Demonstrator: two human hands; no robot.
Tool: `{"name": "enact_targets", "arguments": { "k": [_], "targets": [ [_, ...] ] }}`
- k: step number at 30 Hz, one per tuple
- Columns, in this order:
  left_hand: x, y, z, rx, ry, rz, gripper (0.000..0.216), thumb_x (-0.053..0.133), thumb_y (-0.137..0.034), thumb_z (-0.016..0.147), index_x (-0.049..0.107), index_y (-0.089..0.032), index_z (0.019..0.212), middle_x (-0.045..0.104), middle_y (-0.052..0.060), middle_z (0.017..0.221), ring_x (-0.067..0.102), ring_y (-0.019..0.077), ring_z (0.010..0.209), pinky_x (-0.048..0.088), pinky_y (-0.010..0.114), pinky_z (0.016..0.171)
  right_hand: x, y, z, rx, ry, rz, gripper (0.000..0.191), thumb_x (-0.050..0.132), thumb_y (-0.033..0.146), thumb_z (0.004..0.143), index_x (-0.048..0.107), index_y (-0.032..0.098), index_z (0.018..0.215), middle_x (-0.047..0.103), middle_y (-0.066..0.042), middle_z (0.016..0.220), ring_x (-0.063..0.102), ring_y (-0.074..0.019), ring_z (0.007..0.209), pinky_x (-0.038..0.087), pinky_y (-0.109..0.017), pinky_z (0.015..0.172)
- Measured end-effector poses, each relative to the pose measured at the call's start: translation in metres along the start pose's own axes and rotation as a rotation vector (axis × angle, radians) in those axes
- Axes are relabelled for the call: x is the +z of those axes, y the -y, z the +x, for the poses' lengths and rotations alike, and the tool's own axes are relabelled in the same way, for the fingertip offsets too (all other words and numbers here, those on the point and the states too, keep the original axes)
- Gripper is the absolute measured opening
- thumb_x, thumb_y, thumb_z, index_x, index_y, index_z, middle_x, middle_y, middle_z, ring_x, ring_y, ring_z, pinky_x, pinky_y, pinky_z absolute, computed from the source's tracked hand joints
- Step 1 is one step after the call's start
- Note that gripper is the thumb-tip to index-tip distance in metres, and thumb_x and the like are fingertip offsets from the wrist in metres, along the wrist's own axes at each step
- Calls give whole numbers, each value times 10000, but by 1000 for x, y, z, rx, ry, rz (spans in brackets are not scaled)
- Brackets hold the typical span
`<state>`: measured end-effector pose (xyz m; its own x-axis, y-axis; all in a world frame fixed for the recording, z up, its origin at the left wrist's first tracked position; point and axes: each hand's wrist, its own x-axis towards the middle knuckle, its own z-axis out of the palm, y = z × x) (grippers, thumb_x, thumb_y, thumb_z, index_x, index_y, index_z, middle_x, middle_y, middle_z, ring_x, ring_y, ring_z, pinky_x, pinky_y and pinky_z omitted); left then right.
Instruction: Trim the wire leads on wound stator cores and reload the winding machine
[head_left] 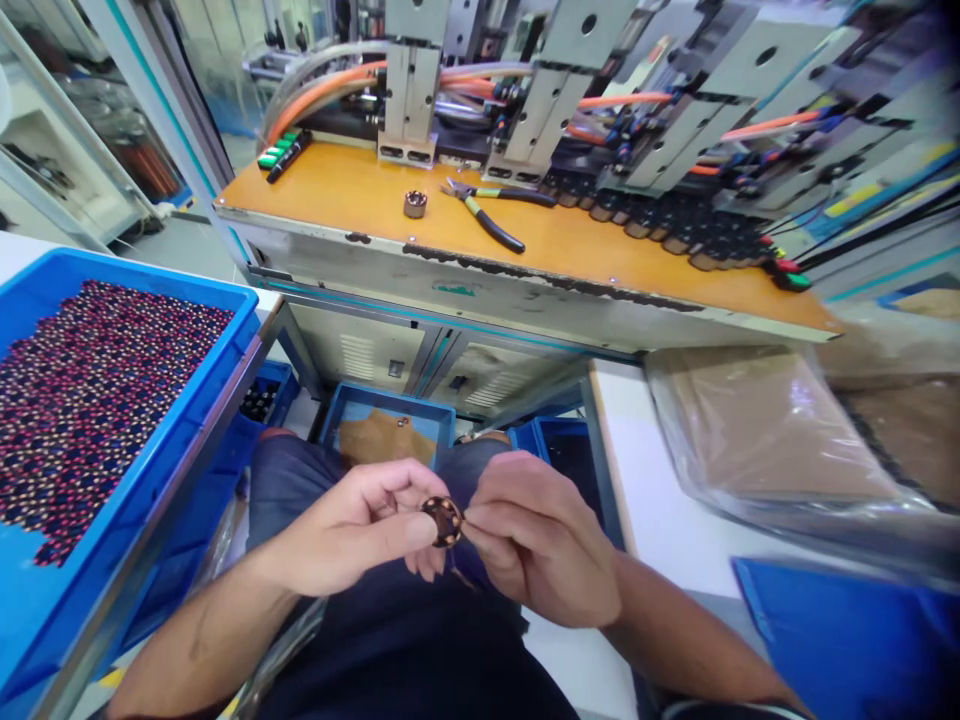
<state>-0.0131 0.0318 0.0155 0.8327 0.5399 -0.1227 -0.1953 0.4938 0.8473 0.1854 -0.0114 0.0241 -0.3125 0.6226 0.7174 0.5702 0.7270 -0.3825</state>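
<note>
Above my lap, my left hand (pixel 360 528) pinches a small round motor stator (pixel 448 520) between thumb and fingers. The stator is dark with copper-coloured coils around its rim and is tilted towards me. My right hand (pixel 544 535) is closed in a pinch at the stator's right edge. Whatever lies between those right fingertips is too small to make out. On the orange worktop ahead, a similar stator (pixel 415 204) stands alone. Beside it lie pliers (pixel 487 222) with green and black handles, jaws pointing left.
A blue tray (pixel 247 310) full of small coil-ringed parts stands at my left. Machine slides (pixel 409 100) rise over the orange worktop (pixel 300 190), with a row of dark stators (pixel 675 230) at right. Plastic-wrapped cardboard (pixel 780 420) sits right; a blue bin (pixel 442 425) is below.
</note>
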Motion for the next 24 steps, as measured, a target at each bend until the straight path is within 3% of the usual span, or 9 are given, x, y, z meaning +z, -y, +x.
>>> {"name": "enact_targets", "arguments": {
  "k": [5, 8, 11, 15, 17, 19, 22, 24],
  "targets": [
    [4, 0, -2, 145, -124, -10, 190, 675, -200, 879, 584, -178, 1044, 660, -12, 714, 647, 93, 596, 522, 193, 582, 5, 2, 3, -31, -121, -62, 75, 573, 112, 883, 600, 161, 933, 639, -46, 771, 630, -146, 657, 561, -287, 599],
    [5, 2, -2, 256, -164, -49, 219, 696, -94, 837, 618, -202, 1010, 693, 2, 892, 701, 103, 692, 554, 191, 616, 10, 2, 6, 25, -145, -115, 90, 582, 98, 875, 592, 169, 929, 643, -42, 781, 626, -140, 655, 568, -280, 614],
    [3, 3, -4, 361, -162, -105, 236, 750, -32, 760, 649, -198, 894, 671, 6, 1149, 723, 147, 921, 581, 273, 840, 12, 2, 10, 59, -146, -90, 83, 576, 92, 880, 586, 166, 915, 636, -47, 781, 623, -137, 660, 563, -269, 610],
    [-1, 3, -1, 427, -144, -234, 259, 814, -155, 743, 648, -226, 930, 714, 4, 1095, 600, 238, 1241, 489, 382, 1031, 11, 1, 14, 11, -145, 21, 68, 562, 86, 883, 571, 150, 905, 618, -54, 775, 619, -136, 668, 567, -273, 616],
    [-3, 3, 2, 327, -142, -214, 345, 801, -338, 771, 653, -212, 1056, 711, 55, 1117, 622, 226, 1190, 493, 346, 999, 10, 0, 15, -25, -150, 71, 63, 550, 90, 892, 572, 145, 915, 619, -57, 784, 619, -137, 680, 571, -282, 624],
    [-5, 4, 5, 173, -97, -156, 420, 724, -461, 820, 652, -152, 1094, 720, 98, 1018, 687, 184, 973, 530, 278, 849, 9, -1, 16, -48, -150, 100, 61, 545, 91, 897, 579, 136, 922, 620, -59, 790, 612, -133, 681, 573, -284, 625],
    [-5, 4, 5, 51, 3, -96, 323, 650, -428, 890, 641, -125, 1003, 692, 46, 741, 650, 114, 643, 498, 214, 622, 7, -1, 16, -57, -145, 87, 50, 554, 93, 897, 588, 123, 917, 623, -64, 788, 610, -131, 674, 573, -280, 624],
    [-4, 4, 4, 104, -19, -54, 217, 641, -331, 913, 611, -150, 1029, 684, 21, 708, 648, 104, 616, 499, 201, 598, 7, -1, 16, -50, -146, 52, 45, 567, 90, 889, 593, 124, 901, 627, -63, 776, 609, -131, 658, 569, -277, 623]
  ]
}}
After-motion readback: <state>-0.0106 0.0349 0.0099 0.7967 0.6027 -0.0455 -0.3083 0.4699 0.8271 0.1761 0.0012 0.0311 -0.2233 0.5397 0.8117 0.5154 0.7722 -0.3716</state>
